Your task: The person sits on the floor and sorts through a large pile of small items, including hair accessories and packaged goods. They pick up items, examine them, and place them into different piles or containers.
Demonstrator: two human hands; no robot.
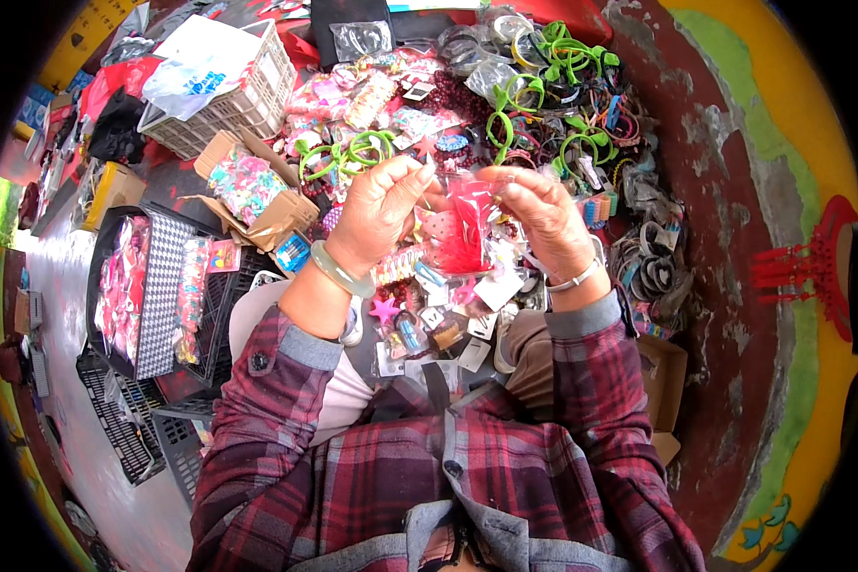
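Observation:
A clear plastic bag [475, 221] with something bright red and pink inside is held up in front of my chest, between my two hands. My left hand [381, 212] is closed in a pinch at its upper left, with a pale bangle on the wrist. At the bag's upper right edge, the thumb and fingers of my right hand [549, 217] are pinched together. What exactly the bag contains cannot be made out. Below it lies a pile of small packaged accessories, among them a pink star [384, 310] and white cards [498, 288].
Green-trimmed headbands [582, 57] and dark bands heap up at the far right. On the left stand a plastic crate [270, 81], an open cardboard box [286, 205] of colourful packets and a dark basket [114, 238]. A painted wall [734, 286] rises on the right.

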